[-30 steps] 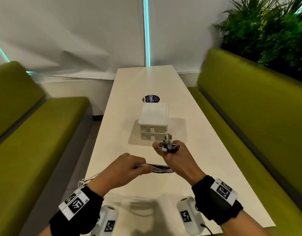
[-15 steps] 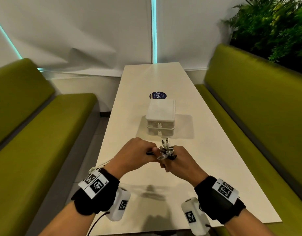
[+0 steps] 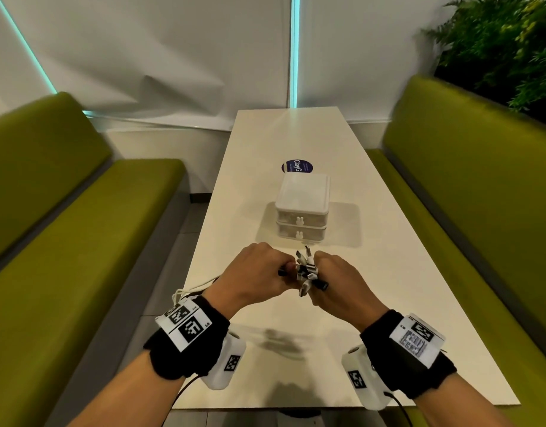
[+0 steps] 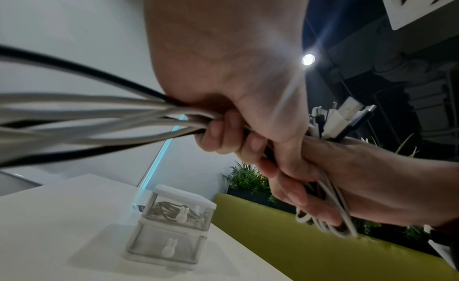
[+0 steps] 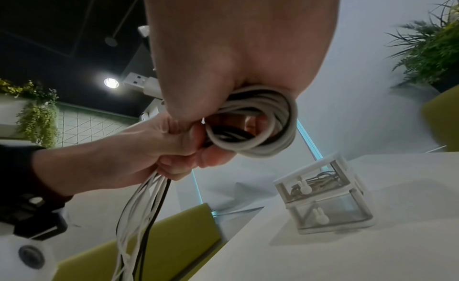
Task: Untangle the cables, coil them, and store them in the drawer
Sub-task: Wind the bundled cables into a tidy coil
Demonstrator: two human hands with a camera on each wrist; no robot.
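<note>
Both hands meet above the white table (image 3: 389, 297) around a bundle of white and black cables (image 3: 307, 271). My right hand (image 3: 342, 285) grips the coiled loops (image 5: 258, 126), with several plug ends (image 4: 342, 120) sticking up between the hands. My left hand (image 3: 253, 275) grips the loose strands (image 4: 99, 116), which trail back past its wrist and off the table's left edge (image 3: 188, 292). Just beyond the hands stands a small white two-drawer box (image 3: 302, 211), both drawers closed. Its upper drawer (image 4: 178, 212) holds coiled cables; the lower drawer (image 4: 168, 248) looks empty.
A round dark blue sticker (image 3: 297, 166) lies on the table behind the box. Green benches (image 3: 80, 241) (image 3: 469, 211) run along both sides, with plants (image 3: 506, 47) above the right one. A white wall closes the far end.
My left hand moved up and right along the cables until it met my right hand at the bundle. The view also shifted slightly, and the right hand stayed in place.
</note>
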